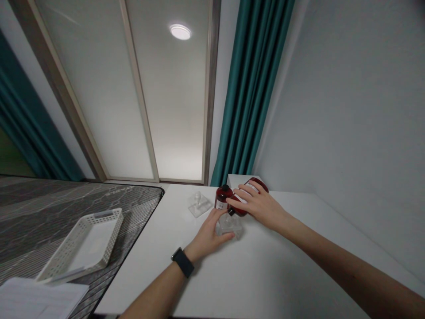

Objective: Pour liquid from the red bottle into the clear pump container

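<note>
My right hand (255,201) is wrapped over a dark red bottle (241,207) with a white label. That bottle is tipped over, its black neck end (231,212) pointing down and left. Just below the neck sits a small clear container (229,226) on the white table. My left hand (212,235), a dark watch on its wrist, curls thumb and fingers around the container's left side. A second dark red bottle (222,197), black-topped and labelled, stands upright behind my left fingertips. To the left lies a clear square piece with a knob (198,204), like a lid.
A white box (234,179) stands behind the bottles at the table's back edge. Left of the white table (149,283), a white perforated basket (111,239) and papers (40,299) lie on a grey striped surface (133,199). The wall (352,110) borders the right side.
</note>
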Action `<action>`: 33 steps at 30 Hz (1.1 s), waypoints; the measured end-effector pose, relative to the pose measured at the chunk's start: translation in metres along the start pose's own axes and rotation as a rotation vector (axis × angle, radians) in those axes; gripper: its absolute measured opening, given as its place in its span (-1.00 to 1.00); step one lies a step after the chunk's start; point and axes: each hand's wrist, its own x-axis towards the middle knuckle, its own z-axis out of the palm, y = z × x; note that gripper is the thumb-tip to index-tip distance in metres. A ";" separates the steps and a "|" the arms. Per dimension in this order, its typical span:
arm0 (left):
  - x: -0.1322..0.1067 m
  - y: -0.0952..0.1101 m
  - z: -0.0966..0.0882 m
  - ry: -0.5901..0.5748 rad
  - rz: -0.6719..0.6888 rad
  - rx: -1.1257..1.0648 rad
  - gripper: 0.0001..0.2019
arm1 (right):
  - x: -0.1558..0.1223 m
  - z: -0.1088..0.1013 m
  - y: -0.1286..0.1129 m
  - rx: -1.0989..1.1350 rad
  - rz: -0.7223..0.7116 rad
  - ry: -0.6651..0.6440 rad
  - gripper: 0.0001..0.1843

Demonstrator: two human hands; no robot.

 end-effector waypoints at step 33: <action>0.000 0.002 0.000 0.025 -0.002 -0.017 -0.38 | 0.005 -0.005 0.001 -0.019 -0.024 0.047 -0.59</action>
